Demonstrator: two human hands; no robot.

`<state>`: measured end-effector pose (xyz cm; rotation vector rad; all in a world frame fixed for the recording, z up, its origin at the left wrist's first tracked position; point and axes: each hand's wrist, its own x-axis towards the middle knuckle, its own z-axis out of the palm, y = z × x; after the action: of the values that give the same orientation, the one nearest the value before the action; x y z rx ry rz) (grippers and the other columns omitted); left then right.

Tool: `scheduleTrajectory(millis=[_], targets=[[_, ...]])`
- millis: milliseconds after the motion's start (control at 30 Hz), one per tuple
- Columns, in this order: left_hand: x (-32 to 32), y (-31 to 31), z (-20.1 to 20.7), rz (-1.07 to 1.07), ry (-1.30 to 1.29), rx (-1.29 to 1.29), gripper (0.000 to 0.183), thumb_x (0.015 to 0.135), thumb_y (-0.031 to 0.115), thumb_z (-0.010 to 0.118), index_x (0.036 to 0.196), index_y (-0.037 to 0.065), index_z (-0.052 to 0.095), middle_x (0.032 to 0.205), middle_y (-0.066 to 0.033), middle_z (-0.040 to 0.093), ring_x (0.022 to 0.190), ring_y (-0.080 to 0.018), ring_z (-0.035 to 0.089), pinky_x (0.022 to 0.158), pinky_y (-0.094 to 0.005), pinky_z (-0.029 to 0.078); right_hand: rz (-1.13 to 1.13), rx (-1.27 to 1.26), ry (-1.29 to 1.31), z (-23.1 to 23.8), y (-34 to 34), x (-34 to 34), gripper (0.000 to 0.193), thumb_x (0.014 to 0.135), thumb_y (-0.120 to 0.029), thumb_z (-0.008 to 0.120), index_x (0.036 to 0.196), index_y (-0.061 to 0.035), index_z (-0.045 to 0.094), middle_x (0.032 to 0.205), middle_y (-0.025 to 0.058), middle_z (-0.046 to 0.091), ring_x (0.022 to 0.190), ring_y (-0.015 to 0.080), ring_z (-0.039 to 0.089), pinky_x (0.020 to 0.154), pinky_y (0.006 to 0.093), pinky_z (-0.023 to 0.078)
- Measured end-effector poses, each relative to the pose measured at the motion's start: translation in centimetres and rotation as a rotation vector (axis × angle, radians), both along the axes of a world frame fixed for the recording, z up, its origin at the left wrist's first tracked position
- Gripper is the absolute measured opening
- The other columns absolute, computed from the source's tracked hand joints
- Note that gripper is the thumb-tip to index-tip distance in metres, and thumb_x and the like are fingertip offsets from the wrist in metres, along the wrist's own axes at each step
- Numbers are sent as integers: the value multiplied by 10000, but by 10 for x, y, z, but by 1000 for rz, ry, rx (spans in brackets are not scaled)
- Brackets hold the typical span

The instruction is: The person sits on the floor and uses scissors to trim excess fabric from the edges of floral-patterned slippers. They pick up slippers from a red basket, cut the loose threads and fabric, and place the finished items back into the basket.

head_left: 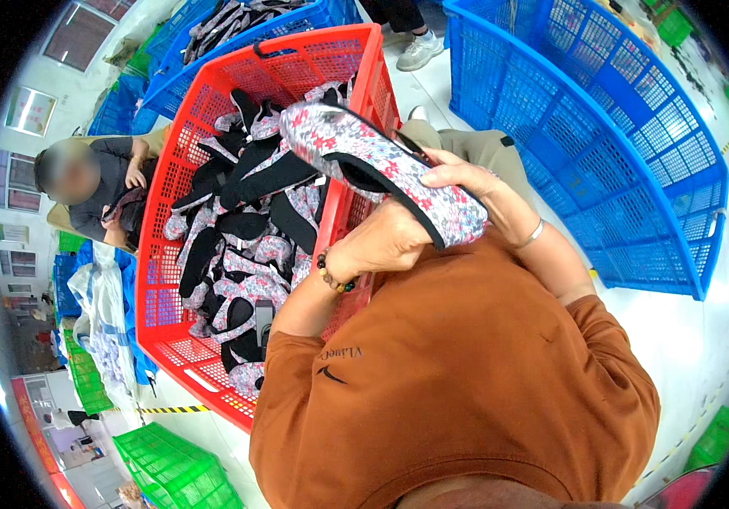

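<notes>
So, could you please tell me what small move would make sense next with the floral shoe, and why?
I'd suggest turning the floral shoe slightly, perhaps, to bring its far side into view: the left grip and right grip both hold it, and that side is hidden from this camera.

Floral slipper: we see pale grey-white fabric scattered with red and pink flowers, edged in black.
Opening: dark inside, parted.
Pose: tilted, rounded end up to our left, other end lower to our right.
Place: raised before our chest, between our left hand and right hand.
</notes>
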<state>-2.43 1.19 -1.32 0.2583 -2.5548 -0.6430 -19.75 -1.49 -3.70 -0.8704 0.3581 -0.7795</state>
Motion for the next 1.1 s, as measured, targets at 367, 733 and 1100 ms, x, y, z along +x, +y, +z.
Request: scheduleTrajectory(millis=[367, 733, 1100], targets=[[22, -35, 3, 411, 652, 979, 291, 789, -14, 579, 1074, -13, 522, 1034, -77, 586, 910, -144, 573, 827, -289, 452, -473, -782, 578, -17, 6, 2, 886, 616, -211, 759, 1315, -6, 256, 1164, 156, 473, 1105, 222, 459, 948, 314, 353], [9, -13, 16, 475, 735, 854, 231, 804, 29, 617, 1024, -21, 567, 936, -53, 627, 799, -76, 572, 723, -220, 458, -909, -764, 553, 8, 4, -17, 293, 763, -145, 675, 986, -4, 548, 610, -21, 506, 484, 19, 365, 436, 198, 303], [2, -4, 12, 481, 523, 740, 221, 813, 28, 601, 1028, -18, 574, 908, -23, 625, 781, -42, 545, 688, -200, 438, -1249, -930, 637, 47, 4, -16, 111, 786, -89, 616, 825, 6, 575, 618, 42, 551, 523, 62, 476, 469, 216, 386]])
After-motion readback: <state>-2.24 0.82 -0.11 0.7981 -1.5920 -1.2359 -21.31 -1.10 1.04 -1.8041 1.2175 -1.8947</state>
